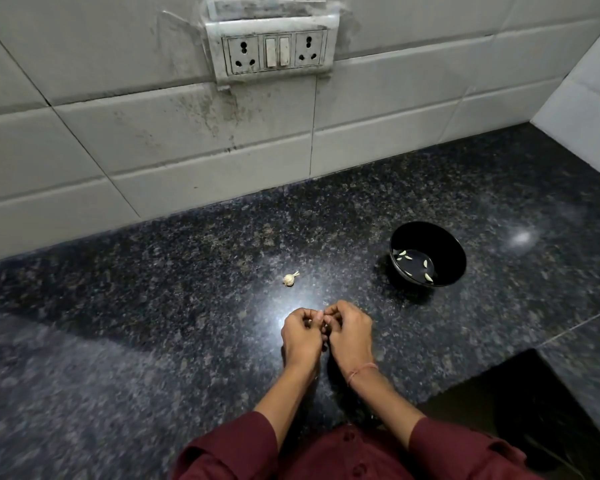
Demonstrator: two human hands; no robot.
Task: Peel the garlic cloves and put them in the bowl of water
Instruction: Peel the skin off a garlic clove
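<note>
hands (302,332) curled, both pinching clove (319,319)

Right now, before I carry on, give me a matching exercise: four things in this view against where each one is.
Things:
1. black round bowl
2. small whitish garlic bulb
3. white plastic socket-and-switch plate
4. pink thread band

Places:
a. on the grey tiled wall
b. round the right wrist
c. on the right side of the dark speckled granite counter
d. on the counter, left of the bowl

Pairs: 1-c, 2-d, 3-a, 4-b
</note>
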